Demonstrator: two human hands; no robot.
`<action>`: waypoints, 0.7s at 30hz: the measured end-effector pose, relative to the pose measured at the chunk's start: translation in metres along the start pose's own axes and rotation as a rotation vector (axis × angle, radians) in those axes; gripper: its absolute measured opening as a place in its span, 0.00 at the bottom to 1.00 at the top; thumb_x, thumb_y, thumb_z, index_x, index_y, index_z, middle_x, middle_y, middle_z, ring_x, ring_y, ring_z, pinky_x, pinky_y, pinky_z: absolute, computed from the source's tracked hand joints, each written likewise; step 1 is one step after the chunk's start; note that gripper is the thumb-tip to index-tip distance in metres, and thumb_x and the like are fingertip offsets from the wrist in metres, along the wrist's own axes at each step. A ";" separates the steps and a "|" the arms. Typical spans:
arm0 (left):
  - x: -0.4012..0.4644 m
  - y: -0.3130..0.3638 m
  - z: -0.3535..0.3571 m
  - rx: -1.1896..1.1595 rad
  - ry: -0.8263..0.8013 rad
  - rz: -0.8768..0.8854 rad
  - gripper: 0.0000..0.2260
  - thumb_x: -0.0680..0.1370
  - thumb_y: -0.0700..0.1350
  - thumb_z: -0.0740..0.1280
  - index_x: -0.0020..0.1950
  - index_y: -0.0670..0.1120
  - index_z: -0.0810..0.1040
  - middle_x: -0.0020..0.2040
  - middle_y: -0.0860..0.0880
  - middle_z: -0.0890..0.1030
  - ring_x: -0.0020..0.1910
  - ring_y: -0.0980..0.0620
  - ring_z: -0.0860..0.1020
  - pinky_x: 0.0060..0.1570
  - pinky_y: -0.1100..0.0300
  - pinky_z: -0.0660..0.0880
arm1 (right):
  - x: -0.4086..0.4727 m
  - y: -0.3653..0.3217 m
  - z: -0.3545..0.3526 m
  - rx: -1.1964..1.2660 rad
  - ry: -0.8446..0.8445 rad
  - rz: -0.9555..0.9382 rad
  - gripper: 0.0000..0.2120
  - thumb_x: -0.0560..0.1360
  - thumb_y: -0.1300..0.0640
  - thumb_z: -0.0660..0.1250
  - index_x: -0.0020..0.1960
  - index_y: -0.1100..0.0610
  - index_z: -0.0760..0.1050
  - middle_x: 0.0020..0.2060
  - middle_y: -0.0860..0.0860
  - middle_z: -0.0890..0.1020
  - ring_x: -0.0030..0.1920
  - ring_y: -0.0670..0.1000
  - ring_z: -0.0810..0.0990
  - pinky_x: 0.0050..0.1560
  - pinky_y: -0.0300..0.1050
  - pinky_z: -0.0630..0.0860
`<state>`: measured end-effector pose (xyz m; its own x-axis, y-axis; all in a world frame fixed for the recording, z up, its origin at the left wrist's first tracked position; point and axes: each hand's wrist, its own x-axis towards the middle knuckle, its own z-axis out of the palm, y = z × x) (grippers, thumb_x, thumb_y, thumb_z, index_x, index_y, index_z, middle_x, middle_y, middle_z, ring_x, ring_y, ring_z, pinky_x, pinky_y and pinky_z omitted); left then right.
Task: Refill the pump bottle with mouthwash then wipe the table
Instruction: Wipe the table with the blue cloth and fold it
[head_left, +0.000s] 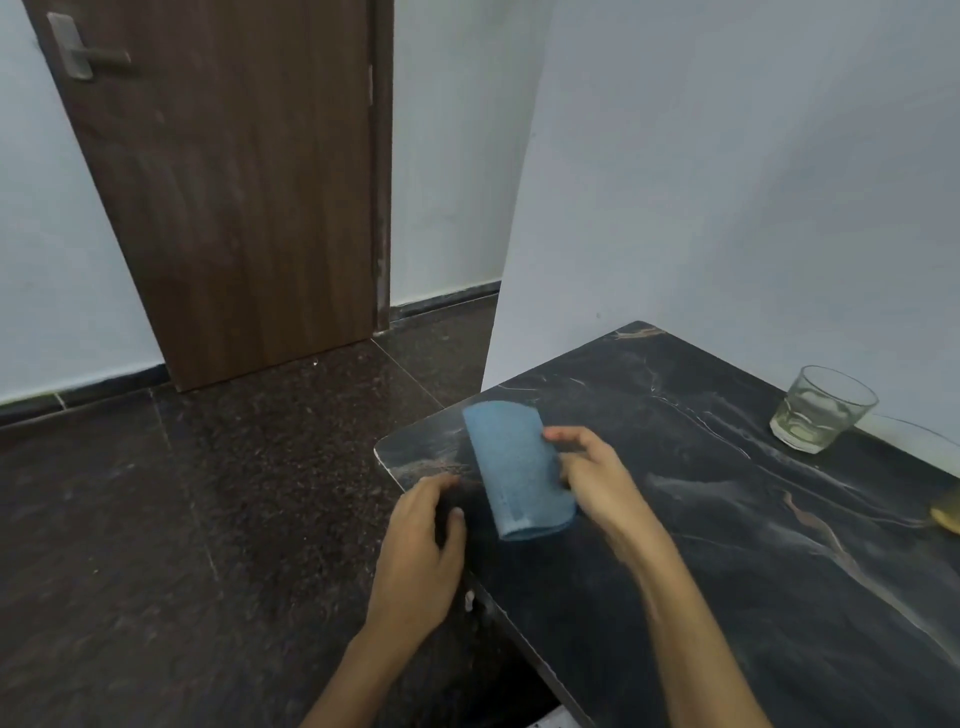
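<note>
A folded blue cloth (517, 467) lies on the dark marble table (727, 519) near its far left corner. My right hand (597, 478) is at the cloth's right edge, fingers curled against it, and the hand is blurred. My left hand (421, 545) rests at the table's left edge with relaxed fingers, just left of the cloth and apart from it. No pump bottle or mouthwash bottle is in view.
A clear glass (821, 410) with a little pale liquid stands at the back right by the white wall. A yellowish object (948, 512) is cut off at the right edge. A brown door (234, 182) and dark tiled floor (182, 519) lie to the left.
</note>
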<state>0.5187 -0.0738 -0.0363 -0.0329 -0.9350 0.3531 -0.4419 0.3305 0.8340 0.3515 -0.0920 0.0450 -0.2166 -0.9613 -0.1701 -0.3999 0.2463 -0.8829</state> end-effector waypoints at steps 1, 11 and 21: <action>0.002 -0.003 -0.001 0.008 0.007 -0.004 0.12 0.78 0.41 0.63 0.60 0.53 0.73 0.55 0.59 0.75 0.57 0.62 0.72 0.58 0.60 0.72 | 0.005 0.009 0.002 -0.189 0.045 -0.023 0.15 0.77 0.65 0.55 0.57 0.51 0.74 0.53 0.55 0.77 0.47 0.52 0.76 0.48 0.48 0.73; 0.003 -0.024 0.016 0.012 0.066 -0.016 0.20 0.81 0.40 0.57 0.73 0.48 0.60 0.72 0.56 0.60 0.73 0.67 0.50 0.73 0.62 0.51 | 0.004 0.035 0.090 -0.891 0.117 -0.224 0.31 0.79 0.39 0.45 0.77 0.52 0.42 0.76 0.57 0.45 0.75 0.58 0.40 0.73 0.52 0.38; 0.008 -0.018 0.007 -0.447 0.473 -0.187 0.15 0.81 0.37 0.55 0.65 0.50 0.67 0.64 0.49 0.73 0.63 0.58 0.73 0.60 0.61 0.72 | 0.042 0.008 0.099 -0.936 -0.210 -0.617 0.26 0.80 0.45 0.52 0.75 0.53 0.54 0.77 0.53 0.48 0.76 0.52 0.43 0.73 0.45 0.39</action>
<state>0.5201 -0.0879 -0.0520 0.4491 -0.8581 0.2489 0.0147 0.2856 0.9582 0.4272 -0.1427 -0.0123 0.3655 -0.9302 0.0327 -0.9127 -0.3651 -0.1834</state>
